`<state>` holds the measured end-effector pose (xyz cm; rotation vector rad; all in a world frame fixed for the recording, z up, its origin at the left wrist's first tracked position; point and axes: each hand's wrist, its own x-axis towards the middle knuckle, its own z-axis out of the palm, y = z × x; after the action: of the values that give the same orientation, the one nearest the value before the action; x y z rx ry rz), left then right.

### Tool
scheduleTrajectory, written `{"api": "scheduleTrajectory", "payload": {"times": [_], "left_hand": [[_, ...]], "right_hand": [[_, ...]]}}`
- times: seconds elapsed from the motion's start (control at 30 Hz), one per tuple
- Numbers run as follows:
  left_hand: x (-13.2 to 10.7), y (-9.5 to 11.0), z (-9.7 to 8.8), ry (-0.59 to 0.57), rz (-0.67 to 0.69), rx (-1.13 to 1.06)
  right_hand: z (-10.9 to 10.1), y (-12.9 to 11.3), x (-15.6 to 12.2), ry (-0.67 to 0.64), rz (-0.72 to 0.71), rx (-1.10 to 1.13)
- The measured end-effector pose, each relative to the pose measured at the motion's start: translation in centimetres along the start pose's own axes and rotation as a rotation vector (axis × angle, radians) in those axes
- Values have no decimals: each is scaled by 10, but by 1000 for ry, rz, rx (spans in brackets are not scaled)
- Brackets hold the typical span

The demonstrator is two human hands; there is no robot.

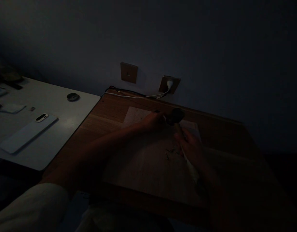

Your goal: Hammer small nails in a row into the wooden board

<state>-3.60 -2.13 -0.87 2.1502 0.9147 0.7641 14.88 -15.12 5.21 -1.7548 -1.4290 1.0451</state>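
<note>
In dim light, my right hand [191, 146] is wrapped round the pale handle of a hammer [175, 116], whose dark head points toward the wall. My left hand [153, 120] reaches across the light wooden board [143, 164] and ends beside the hammer head. Its fingers are closed together, and what they hold, if anything, is too dark to make out. Several small metal screws or nails [167, 157] lie loose on the board, just left of my right hand. Whether the hammer head touches anything beneath it cannot be seen.
The board rests on a brown wooden table [107, 111] against the wall. Cables [138, 96] run along its back edge to a wall socket [169, 84]. On the white table [66, 125] at left lie a phone [30, 133] and a round dark object [73, 97].
</note>
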Motion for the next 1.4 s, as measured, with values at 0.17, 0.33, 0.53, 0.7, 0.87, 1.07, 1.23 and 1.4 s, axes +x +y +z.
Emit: {"api": "scheduleTrajectory", "payload": {"times": [0.17,0.33,0.53,0.7,0.87,1.07,1.23,1.4], "left_hand": [[1,0,1,36,-25,-1],[3,-4,3,33,-39,-24],[3,-1,2,43,-52,2],[2,-1,2,32,-26,-9],[2,3,-6,5,-27,67],[-6,36,-14,-95,260,109],[-24,65,11,-348,399,350],[-36,79,35,-398,308,565]], "right_hand": [[8,-3,2,14,-8,29],[9,-2,2,3,14,29],[13,2,1,-24,26,43],[11,2,-1,-17,56,29],[-5,6,-16,26,116,65],[-24,23,-45,98,315,128],[-21,37,-53,97,327,150],[-15,44,-55,107,340,237]]}}
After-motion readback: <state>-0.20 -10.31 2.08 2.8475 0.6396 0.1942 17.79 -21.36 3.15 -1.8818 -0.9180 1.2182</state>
